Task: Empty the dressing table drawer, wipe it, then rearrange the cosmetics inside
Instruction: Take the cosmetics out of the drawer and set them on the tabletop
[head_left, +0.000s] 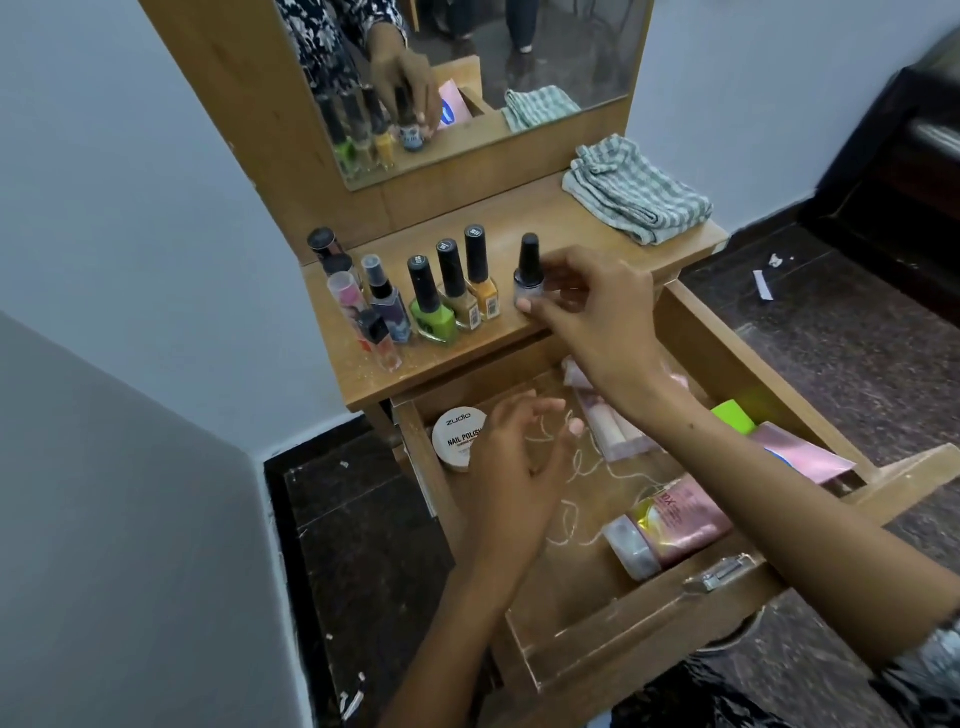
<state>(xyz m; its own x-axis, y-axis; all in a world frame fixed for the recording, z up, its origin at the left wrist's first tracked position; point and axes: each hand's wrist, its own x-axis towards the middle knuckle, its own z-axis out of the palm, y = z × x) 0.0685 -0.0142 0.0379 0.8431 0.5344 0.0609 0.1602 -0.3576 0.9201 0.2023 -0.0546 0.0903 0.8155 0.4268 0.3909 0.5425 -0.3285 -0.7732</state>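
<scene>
Upright nail polish bottle (527, 283), cap up, pinched in right-hand fingers (540, 306); left-hand fingers (540, 410) loosely apart.

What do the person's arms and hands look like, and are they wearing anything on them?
Both arms are bare from the hand up past the elbow. The left hand and the right hand show no rings, watch or gloves. Near the right arm's upper end a dark sleeve with pale speckles starts.

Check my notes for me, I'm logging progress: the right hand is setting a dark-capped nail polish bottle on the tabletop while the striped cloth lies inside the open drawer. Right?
Not quite. The head view shows the striped cloth folded on the tabletop by the mirror, not inside the open drawer. The rest holds: the right hand grips a dark-capped nail polish bottle on the tabletop.
</scene>
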